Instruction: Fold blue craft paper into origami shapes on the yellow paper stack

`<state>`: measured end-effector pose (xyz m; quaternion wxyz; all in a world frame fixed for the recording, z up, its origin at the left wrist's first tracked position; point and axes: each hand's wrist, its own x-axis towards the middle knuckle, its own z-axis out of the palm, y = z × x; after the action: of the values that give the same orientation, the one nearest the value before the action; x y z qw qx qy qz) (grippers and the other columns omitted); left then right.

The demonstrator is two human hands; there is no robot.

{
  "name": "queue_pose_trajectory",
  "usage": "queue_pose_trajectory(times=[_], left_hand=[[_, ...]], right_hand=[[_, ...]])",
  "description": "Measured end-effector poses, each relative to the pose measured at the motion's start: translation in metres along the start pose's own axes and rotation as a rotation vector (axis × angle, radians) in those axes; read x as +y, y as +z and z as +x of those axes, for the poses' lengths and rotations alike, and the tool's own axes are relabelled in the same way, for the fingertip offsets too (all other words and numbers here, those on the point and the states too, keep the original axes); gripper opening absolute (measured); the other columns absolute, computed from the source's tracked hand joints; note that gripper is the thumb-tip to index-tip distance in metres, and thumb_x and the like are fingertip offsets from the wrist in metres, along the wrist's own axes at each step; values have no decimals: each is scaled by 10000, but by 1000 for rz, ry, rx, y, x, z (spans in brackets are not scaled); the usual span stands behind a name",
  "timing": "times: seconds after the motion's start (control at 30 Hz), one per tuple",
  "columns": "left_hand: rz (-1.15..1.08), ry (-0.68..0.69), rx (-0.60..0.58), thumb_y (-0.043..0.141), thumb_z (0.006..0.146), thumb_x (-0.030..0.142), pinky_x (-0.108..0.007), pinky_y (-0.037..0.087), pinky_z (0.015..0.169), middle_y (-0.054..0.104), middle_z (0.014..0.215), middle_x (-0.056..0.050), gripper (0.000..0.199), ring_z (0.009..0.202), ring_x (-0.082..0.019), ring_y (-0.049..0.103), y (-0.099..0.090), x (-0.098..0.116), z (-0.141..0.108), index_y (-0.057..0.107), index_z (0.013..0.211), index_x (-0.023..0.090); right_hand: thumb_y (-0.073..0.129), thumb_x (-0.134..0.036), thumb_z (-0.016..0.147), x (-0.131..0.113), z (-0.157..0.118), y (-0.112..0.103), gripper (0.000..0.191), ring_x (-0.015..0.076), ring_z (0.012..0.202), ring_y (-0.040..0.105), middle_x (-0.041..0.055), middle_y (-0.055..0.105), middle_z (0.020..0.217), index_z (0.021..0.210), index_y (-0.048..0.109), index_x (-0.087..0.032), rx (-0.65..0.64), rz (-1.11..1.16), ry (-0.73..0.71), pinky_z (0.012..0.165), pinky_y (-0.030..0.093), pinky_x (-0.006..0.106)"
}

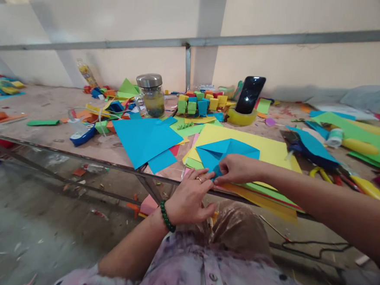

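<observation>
A folded sheet of blue paper [246, 151] lies on yellow paper [261, 141] near the table's front edge. My right hand [235, 168] is closed at its near corner, knuckles bent and fingertips pressing on the blue paper. From the left, my left hand [193, 195] reaches that same corner; its fingers lie stretched out and touch the paper, with the thumb apart. The two hands meet at the fingertips and hide the near corner. Left of them rests a larger blue sheet [144, 139] over a smaller blue piece [161, 161].
Behind the papers stand a lidded glass jar [154, 101], several coloured paper blocks [202, 106] and a phone [250, 94] leaning upright on a yellow tape roll [242, 117]. A blue-based bottle [82, 134] stands left. Pliers [321, 173] and green sheets [372, 138] lie right.
</observation>
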<state>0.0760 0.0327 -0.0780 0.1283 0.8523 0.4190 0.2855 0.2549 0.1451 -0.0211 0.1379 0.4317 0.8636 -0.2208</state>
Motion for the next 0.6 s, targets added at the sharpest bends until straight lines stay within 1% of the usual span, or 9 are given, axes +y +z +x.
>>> queue_pose_trajectory(times=[0.1,0.17,0.27,0.37,0.43,0.5,0.6], left_hand=[[-2,-12,2,673,736,301,-512,349,1084,583,1347,-136,294,1311,-318,441,0,0,-1,609,998,183],[-4,-25,5,668,743,300,-535,340,1084,584,1348,-126,291,1305,-318,448,1,0,-1,606,1006,191],[-9,-38,4,664,745,289,-557,339,1075,589,1347,-115,269,1293,-323,461,1,1,-2,606,991,197],[-11,-30,0,663,745,280,-547,344,1077,588,1352,-104,251,1287,-320,468,1,1,-1,604,974,198],[-8,-29,-6,661,750,287,-546,345,1077,584,1357,-102,252,1286,-318,469,0,1,-1,602,977,196],[-3,-34,-13,660,755,299,-554,343,1075,583,1358,-107,253,1289,-320,466,0,1,0,601,976,191],[6,-51,-19,656,762,303,-569,329,1076,585,1354,-110,248,1297,-323,459,-1,2,1,603,978,192]], right_hand=[[598,-654,692,-1,-1,-2,468,135,569,474,0,563,593,616,562,-193,-8,-34,11,508,248,277],[604,-632,698,2,-2,-2,451,136,566,476,4,567,593,608,557,-192,-17,-46,25,507,251,278],[607,-595,703,17,-6,-6,423,135,536,479,1,544,541,587,538,-194,-65,5,59,499,275,275],[633,-606,670,35,-12,-12,431,146,527,519,9,563,526,593,540,-191,-130,121,116,505,327,268],[656,-621,641,38,-16,-15,448,152,538,532,20,586,548,588,547,-190,-140,153,139,509,340,268],[644,-672,636,31,-18,-13,500,147,533,504,21,569,544,550,533,-193,-104,101,132,498,310,273],[604,-748,641,9,-16,-5,575,139,516,444,11,505,513,503,507,-199,-11,-15,105,489,243,288]])
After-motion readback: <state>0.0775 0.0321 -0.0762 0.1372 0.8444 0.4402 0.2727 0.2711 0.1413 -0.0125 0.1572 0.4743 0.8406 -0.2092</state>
